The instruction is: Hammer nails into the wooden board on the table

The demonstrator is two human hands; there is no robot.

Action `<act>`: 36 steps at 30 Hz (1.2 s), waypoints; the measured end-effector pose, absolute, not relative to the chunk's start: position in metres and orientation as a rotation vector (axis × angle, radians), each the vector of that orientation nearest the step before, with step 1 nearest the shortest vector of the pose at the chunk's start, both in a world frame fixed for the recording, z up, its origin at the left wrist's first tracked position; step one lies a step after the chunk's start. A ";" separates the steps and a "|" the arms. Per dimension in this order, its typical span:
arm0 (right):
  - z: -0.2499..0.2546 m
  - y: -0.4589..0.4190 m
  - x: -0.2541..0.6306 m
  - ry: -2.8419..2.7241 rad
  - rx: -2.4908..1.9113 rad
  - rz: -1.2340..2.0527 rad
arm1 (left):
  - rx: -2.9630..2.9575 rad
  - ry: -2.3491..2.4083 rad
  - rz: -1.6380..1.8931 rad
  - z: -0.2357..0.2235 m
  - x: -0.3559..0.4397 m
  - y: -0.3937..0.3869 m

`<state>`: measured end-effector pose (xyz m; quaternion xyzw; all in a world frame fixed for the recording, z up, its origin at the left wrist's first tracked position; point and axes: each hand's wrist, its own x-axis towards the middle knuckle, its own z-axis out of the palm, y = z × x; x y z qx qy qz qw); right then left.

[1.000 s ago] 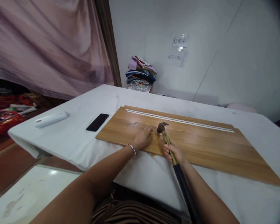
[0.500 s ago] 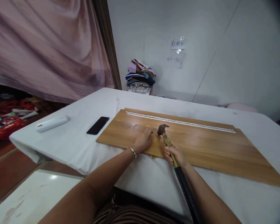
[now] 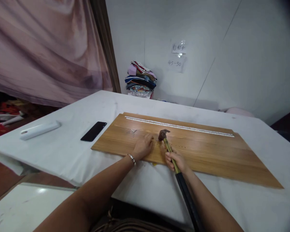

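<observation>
My right hand [image 3: 175,160] is wrapped round the handle of a claw hammer [image 3: 171,151]. The hammer's rusty head is low over the wood-grain board [image 3: 207,151], and the black grip runs back along my right forearm. Just left of the head, my left hand [image 3: 144,145] rests on the board with its fingers bent together. Anything between those fingertips is too small to make out. A small heap of nails [image 3: 132,131] lies on the board beyond my left hand. Right of the hammer, several small dark dots [image 3: 182,147] form a row in the wood.
Two white marked strips [image 3: 178,125] run along the board's far side. The board lies on a white-covered table [image 3: 70,154]. A black phone [image 3: 93,131] and a white elongated object [image 3: 40,130] lie to the left. Folded cloths [image 3: 141,79] are stacked by the wall.
The whole view has shifted, so the board, phone and hands appear farther left. Both hands keep their places on the board, and the hammer head stays low beside my left fingertips.
</observation>
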<state>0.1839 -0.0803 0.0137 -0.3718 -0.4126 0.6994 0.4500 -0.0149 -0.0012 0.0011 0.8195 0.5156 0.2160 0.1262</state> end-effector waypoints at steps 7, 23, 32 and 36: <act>0.011 -0.081 0.183 -1.006 -0.895 1.736 | 2.409 1.489 0.636 -0.004 -0.016 0.002; 0.014 -0.081 0.184 -0.995 -0.887 1.741 | 2.427 1.472 0.624 -0.007 -0.017 0.005; 0.009 -0.078 0.185 -1.004 -0.919 1.749 | 2.371 1.472 0.673 -0.010 -0.016 0.007; 0.011 -0.080 0.186 -1.002 -0.924 1.739 | 2.398 1.477 0.656 -0.010 -0.016 0.007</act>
